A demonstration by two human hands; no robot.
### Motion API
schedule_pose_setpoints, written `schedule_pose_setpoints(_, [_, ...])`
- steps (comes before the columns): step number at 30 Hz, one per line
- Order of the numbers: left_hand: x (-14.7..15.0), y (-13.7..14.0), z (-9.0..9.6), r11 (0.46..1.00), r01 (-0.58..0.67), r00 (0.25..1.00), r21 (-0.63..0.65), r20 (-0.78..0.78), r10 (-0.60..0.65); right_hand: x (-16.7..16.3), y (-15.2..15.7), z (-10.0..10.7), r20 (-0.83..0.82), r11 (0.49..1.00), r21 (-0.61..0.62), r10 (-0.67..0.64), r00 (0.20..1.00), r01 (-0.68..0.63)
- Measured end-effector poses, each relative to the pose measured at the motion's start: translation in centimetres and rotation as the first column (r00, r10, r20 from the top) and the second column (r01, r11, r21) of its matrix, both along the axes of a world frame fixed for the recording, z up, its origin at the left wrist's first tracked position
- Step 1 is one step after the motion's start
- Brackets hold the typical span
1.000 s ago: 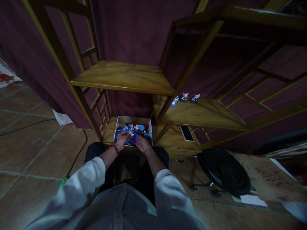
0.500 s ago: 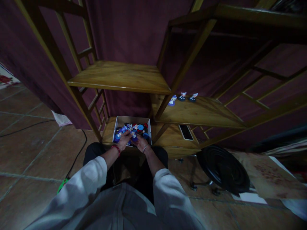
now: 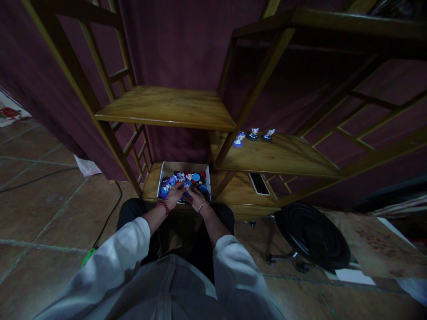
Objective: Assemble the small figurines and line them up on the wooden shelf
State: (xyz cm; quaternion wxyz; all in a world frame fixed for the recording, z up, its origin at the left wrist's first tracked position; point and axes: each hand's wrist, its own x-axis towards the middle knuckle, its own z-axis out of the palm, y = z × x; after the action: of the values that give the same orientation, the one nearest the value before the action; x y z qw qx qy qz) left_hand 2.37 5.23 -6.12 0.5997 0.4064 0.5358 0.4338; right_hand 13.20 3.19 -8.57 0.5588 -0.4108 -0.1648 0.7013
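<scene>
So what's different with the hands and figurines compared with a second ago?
The left hand has shifted right, closer to the right hand; the purple figurine between them shows less now. Nothing was visibly let go. The white box, three shelf figurines and phone stayed put.

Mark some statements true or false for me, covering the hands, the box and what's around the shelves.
1. The left hand and right hand share hold of a small item. True; the fingers partly hide it.
2. The red bead bracelet is on the right wrist. False: it is on the left wrist.
3. Three figurines stand on the right-hand shelf. True.
4. The box is covered. False: it is open on top, showing many small figures.
5. The phone lies below that shelf. True.
6. The round black seat is on the person's left. False: it is on the right.
</scene>
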Motion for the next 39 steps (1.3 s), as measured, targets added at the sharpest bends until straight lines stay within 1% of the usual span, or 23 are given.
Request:
schedule_pose_setpoints(3, [-0.1,-0.1,0.2,0.998,0.055,0.998,0.039,-0.034,-0.054,0.0,-0.1,0.1,-0.002,1.000,0.030,0.006,1.000,-0.006])
schedule_pose_setpoints(5, [-0.2,-0.1,0.0,0.996,0.070,0.996,0.058,-0.067,-0.067,0.0,-0.1,0.1,0.003,0.999,0.039,0.003,1.000,-0.003])
schedule_pose_setpoints(8, [-0.1,0.0,-0.4,0.997,0.052,0.992,0.053,-0.119,-0.046,0.0,0.0,0.1,0.005,1.000,0.019,-0.014,1.000,0.014])
schedule_pose_setpoints(10, [0.0,0.0,-0.8,0.998,0.041,0.992,0.043,-0.125,-0.035,0.1,0.0,0.0,0.001,1.000,0.005,-0.027,1.000,0.027])
schedule_pose_setpoints(14, [0.0,-0.2,-1.2,0.993,0.086,0.988,0.085,-0.137,-0.074,0.1,0.2,-0.2,0.012,0.999,-0.020,-0.050,0.999,0.051])
schedule_pose_setpoints(16, [-0.1,-0.4,-1.4,0.986,0.127,0.974,0.104,-0.199,-0.104,0.1,0.2,-0.3,0.022,0.998,-0.037,-0.057,0.998,0.057])
schedule_pose_setpoints(19, [-0.3,-0.6,-1.6,0.983,0.158,0.949,0.096,-0.289,-0.124,0.1,0.3,-0.3,0.043,0.999,-0.036,-0.034,0.998,0.036])
schedule_pose_setpoints(23, [-0.5,-0.9,-1.8,0.986,0.151,0.928,0.072,-0.354,-0.116,0.2,0.2,-0.6,0.084,1.000,0.006,0.021,0.996,-0.022])
schedule_pose_setpoints(28, [-0.3,-0.9,-1.9,0.993,0.105,0.902,0.048,-0.425,-0.075,0.0,0.1,-0.8,0.098,0.998,0.051,0.043,0.994,-0.048])
schedule_pose_setpoints(36, [-0.5,-0.7,-2.1,0.988,0.134,0.889,0.081,-0.450,-0.084,-0.2,0.0,-0.9,0.106,0.997,0.066,0.020,0.994,-0.028])
schedule_pose_setpoints(39, [-0.8,-0.7,-2.1,0.986,0.141,0.904,0.093,-0.419,-0.090,0.0,0.2,-1.0,0.120,0.998,0.057,0.012,0.993,-0.019])
